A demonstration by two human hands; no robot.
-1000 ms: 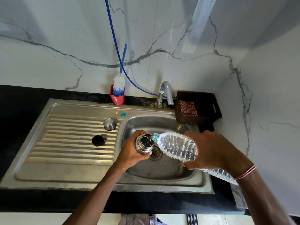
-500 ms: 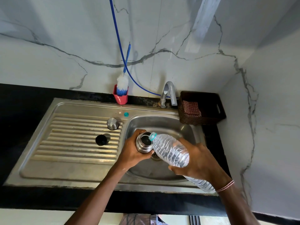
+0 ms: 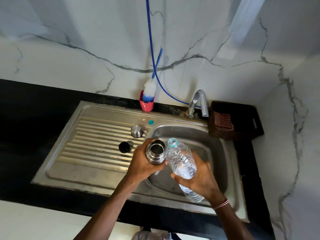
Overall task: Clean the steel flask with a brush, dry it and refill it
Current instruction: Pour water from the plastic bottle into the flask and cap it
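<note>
My left hand grips the open steel flask over the left side of the sink basin. Its mouth faces up. My right hand holds a clear plastic water bottle, tilted with its uncapped neck just right of the flask's rim. On the draining board stand the steel cap and the black inner stopper. A small teal bottle cap lies near the basin's back left corner. The white and blue bottle brush stands in a red cup against the wall.
The tap stands behind the basin. A dark wicker basket holding a checked cloth sits at the back right on the black counter. A blue hose hangs down the marble wall.
The bottle has swung from a steep pour over the flask's mouth to a more upright tilt beside it. My right hand dropped lower and nearer; the flask stayed in my left hand.
</note>
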